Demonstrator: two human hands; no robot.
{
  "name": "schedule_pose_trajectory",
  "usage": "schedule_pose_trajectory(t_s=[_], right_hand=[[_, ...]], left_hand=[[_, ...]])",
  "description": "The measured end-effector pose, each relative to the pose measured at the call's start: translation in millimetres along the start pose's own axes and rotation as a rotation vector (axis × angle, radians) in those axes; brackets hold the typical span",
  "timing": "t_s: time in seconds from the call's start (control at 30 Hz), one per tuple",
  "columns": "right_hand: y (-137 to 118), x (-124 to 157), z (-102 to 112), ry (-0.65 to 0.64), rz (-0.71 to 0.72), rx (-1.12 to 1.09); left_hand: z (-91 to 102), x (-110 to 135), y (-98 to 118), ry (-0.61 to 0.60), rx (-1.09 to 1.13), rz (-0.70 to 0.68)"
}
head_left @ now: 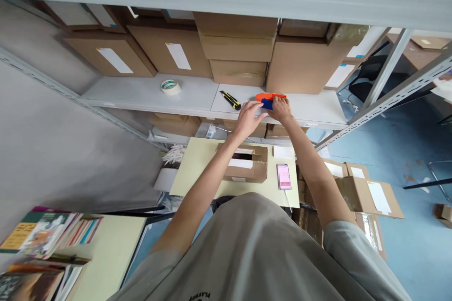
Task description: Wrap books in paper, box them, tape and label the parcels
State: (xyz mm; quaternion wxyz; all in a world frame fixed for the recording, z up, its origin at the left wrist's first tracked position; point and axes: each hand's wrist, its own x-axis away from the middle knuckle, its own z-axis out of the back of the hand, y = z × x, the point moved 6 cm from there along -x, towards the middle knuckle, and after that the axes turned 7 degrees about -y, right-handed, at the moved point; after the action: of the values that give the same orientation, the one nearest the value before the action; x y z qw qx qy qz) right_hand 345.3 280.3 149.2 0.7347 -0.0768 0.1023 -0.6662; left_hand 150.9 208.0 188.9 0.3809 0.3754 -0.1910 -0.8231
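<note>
My right hand [281,109] is closed round an orange and blue object [267,102] at the front of the metal shelf; what kind it is I cannot make out. My left hand [248,118] reaches in beside it, thumb and fingers apart, its fingertips close to the blue part. Whether they touch it is unclear. Left of my hands a yellow and black utility knife [230,99] lies on the shelf. Farther left lies a roll of tape [171,87].
Cardboard boxes [240,47] line the back of the shelf [134,90]. Below, a pale table [197,160] carries an opened carton [260,167] and a phone [284,176]. Books [45,233] are stacked at lower left; more cartons [374,195] stand on the right.
</note>
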Motion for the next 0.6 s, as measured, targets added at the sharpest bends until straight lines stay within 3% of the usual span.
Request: schedule_pose_trajectory(t_s=[0.13, 0.23, 0.33, 0.5, 0.6], right_hand=[[6, -1, -2, 0.024, -0.035, -0.019], [2, 26, -5, 0.067, -0.034, -0.059], [-15, 82, -16, 0.089, 0.007, -0.232], [-64, 190, -47, 0.046, 0.081, -0.79], [-90, 229, -63, -0.012, 0.058, -1.032]], left_hand=[[-4.7, 20, 0, 0.018, 0.076, 0.027], [-8.5, 56, -5, 0.059, 0.198, 0.105], [-14.0, 102, -7, 0.104, 0.35, 0.215], [-19.3, 176, 5, 0.182, 0.53, 0.349], [-15.6, 208, 18, 0.203, 0.577, 0.402]])
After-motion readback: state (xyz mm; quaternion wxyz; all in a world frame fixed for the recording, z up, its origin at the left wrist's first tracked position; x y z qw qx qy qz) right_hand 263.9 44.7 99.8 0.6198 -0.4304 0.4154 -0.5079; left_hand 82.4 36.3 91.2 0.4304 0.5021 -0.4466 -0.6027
